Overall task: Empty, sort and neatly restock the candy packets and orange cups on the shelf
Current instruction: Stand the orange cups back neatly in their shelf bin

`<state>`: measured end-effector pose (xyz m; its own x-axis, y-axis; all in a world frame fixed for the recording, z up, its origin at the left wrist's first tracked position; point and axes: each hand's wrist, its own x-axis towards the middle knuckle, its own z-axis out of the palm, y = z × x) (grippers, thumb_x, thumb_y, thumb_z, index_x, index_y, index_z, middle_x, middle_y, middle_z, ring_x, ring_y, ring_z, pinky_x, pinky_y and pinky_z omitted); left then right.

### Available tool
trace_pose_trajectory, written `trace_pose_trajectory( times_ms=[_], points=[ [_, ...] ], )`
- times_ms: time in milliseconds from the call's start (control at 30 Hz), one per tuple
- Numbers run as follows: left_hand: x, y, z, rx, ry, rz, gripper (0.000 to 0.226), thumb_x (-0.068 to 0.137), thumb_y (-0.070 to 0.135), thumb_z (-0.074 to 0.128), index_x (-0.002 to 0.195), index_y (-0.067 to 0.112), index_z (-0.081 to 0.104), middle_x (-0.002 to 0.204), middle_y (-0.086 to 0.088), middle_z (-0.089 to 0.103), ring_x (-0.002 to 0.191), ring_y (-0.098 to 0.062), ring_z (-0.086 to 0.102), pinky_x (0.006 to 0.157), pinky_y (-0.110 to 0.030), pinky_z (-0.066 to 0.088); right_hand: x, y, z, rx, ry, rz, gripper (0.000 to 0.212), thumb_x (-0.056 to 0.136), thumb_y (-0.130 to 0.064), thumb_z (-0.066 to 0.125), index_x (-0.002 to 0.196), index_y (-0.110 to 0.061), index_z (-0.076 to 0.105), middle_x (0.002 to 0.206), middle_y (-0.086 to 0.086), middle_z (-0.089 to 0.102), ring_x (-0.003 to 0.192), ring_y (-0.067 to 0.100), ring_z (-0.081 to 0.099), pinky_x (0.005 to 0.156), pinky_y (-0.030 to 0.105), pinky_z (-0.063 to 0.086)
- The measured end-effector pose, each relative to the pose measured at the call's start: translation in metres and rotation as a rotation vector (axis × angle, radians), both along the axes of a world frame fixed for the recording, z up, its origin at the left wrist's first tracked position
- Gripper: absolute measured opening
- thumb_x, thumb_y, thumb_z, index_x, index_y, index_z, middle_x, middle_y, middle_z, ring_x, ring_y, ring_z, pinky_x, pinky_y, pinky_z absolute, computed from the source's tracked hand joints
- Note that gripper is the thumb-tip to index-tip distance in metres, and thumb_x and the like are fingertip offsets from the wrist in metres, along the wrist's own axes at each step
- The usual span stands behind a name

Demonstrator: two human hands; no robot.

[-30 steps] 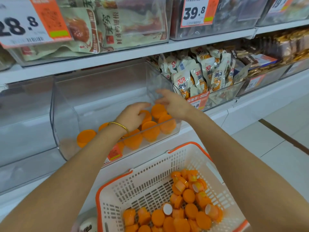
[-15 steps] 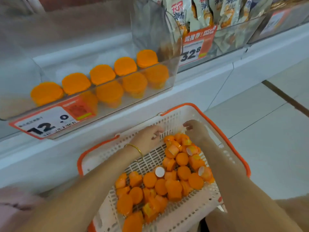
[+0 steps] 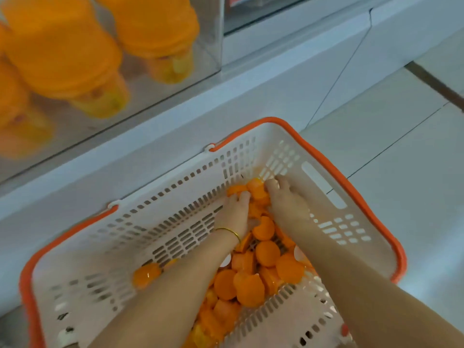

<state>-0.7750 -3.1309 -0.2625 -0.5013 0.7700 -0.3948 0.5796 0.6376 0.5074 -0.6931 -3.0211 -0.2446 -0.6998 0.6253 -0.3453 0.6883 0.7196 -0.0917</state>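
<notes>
A white basket point(image 3: 160, 222) with an orange rim stands below the shelf and holds several loose orange cups point(image 3: 267, 253), piled towards its right side. Both my hands reach into its far corner. My left hand point(image 3: 234, 213), with a gold bangle on the wrist, curls its fingers over cups there. My right hand point(image 3: 288, 202) lies beside it, fingers bent down round an orange cup point(image 3: 256, 189) against the basket wall. More orange cups point(image 3: 62, 51) stand upright in rows inside the clear bin point(image 3: 211, 33) on the shelf, top left, blurred.
The white shelf ledge point(image 3: 150, 139) runs diagonally just behind the basket. Pale floor tiles point(image 3: 401, 151) with a dark strip lie to the right. The basket's left half shows bare slotted floor, with one cup point(image 3: 147, 273) lying apart.
My hands left the shelf bin and went down into the basket, then pushed deeper into its far corner onto the cups. The view tilted down and closer.
</notes>
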Motion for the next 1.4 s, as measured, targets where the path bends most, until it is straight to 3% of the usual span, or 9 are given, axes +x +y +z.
trace_pose_trajectory(
  times_ms=[167, 367, 533, 633, 767, 900, 1133, 1300, 1400],
  points=[
    [0.003, -0.017, 0.002, 0.131, -0.113, 0.236, 0.041, 0.073, 0.031, 0.072, 0.097, 0.022, 0.040, 0.089, 0.004, 0.047, 0.078, -0.015, 0.051, 0.060, -0.028, 0.041, 0.010, -0.009, -0.009, 0.049, 0.109, -0.026, 0.042, 0.087, -0.030, 0.055, 0.125, -0.017, 0.044, 0.125, 0.006, 0.055, 0.112, 0.031, 0.054, 0.089, 0.043, 0.040],
    [0.001, -0.046, 0.003, 0.219, -0.289, 0.360, 0.071, 0.074, 0.022, 0.075, 0.135, 0.020, 0.038, 0.128, 0.004, 0.042, 0.117, -0.011, 0.043, 0.093, -0.024, 0.037, 0.018, -0.009, -0.016, 0.205, 0.154, 0.052, 0.052, 0.075, -0.046, 0.070, 0.112, -0.010, 0.062, 0.091, 0.010, 0.067, 0.082, 0.034, 0.062, 0.067, 0.042, 0.050],
    [-0.001, -0.059, 0.006, 0.107, -0.308, 0.345, 0.073, 0.077, 0.022, 0.074, 0.139, 0.020, 0.033, 0.138, -0.003, 0.037, 0.124, -0.018, 0.039, 0.094, -0.026, 0.034, 0.023, -0.018, -0.030, 0.147, 0.265, 0.137, 0.051, 0.078, -0.049, 0.067, 0.111, -0.011, 0.059, 0.098, 0.009, 0.067, 0.090, 0.034, 0.062, 0.080, 0.044, 0.050],
    [-0.003, -0.062, 0.010, 0.104, -0.311, 0.362, 0.072, 0.078, 0.023, 0.074, 0.138, 0.021, 0.035, 0.137, -0.004, 0.038, 0.122, -0.017, 0.040, 0.092, -0.025, 0.035, 0.020, -0.011, -0.034, 0.208, 0.225, 0.125, 0.057, 0.082, -0.056, 0.056, 0.117, -0.012, 0.057, 0.096, 0.009, 0.067, 0.088, 0.034, 0.062, 0.075, 0.043, 0.050],
    [-0.001, -0.066, 0.014, 0.075, -0.322, 0.376, 0.071, 0.078, 0.024, 0.073, 0.138, 0.022, 0.034, 0.138, -0.005, 0.037, 0.122, -0.018, 0.041, 0.094, -0.028, 0.038, 0.016, -0.010, -0.035, 0.255, 0.165, 0.164, 0.063, 0.077, -0.060, 0.063, 0.119, -0.015, 0.055, 0.088, 0.009, 0.069, 0.084, 0.034, 0.063, 0.066, 0.042, 0.050],
    [0.001, -0.069, 0.019, 0.072, -0.334, 0.383, 0.070, 0.079, 0.025, 0.072, 0.138, 0.022, 0.034, 0.137, -0.004, 0.038, 0.121, -0.019, 0.041, 0.097, -0.032, 0.040, 0.013, -0.013, -0.032, 0.193, 0.163, 0.179, 0.060, 0.080, -0.064, 0.056, 0.113, -0.013, 0.057, 0.091, 0.009, 0.067, 0.081, 0.032, 0.061, 0.052, 0.036, 0.046],
    [-0.002, -0.073, 0.033, 0.078, -0.347, 0.395, 0.067, 0.081, 0.025, 0.071, 0.137, 0.025, 0.035, 0.137, -0.001, 0.036, 0.119, -0.019, 0.043, 0.096, -0.040, 0.047, 0.016, 0.003, -0.024, 0.050, 0.199, 0.253, 0.055, 0.090, -0.062, 0.042, 0.118, -0.014, 0.044, 0.107, 0.007, 0.058, 0.096, 0.024, 0.056, 0.068, 0.033, 0.042],
    [-0.007, -0.077, 0.072, 0.131, -0.356, 0.413, 0.058, 0.082, 0.023, 0.069, 0.132, 0.026, 0.039, 0.129, 0.000, 0.043, 0.108, -0.015, 0.046, 0.088, -0.031, 0.045, 0.013, -0.013, 0.012, -0.111, 0.463, 0.020, 0.046, 0.088, -0.055, 0.053, 0.111, -0.016, 0.046, 0.084, 0.000, 0.058, 0.076, 0.017, 0.058, 0.060, 0.028, 0.041],
    [-0.005, -0.081, 0.115, 0.174, -0.355, 0.421, 0.059, 0.085, 0.023, 0.066, 0.136, 0.021, 0.037, 0.131, -0.002, 0.043, 0.109, -0.015, 0.047, 0.096, -0.035, 0.045, 0.016, -0.033, 0.059, -0.306, 0.695, -0.187, 0.040, 0.088, -0.046, 0.059, 0.112, -0.017, 0.045, 0.080, -0.009, 0.053, 0.073, 0.009, 0.055, 0.065, 0.028, 0.045]
  ],
)
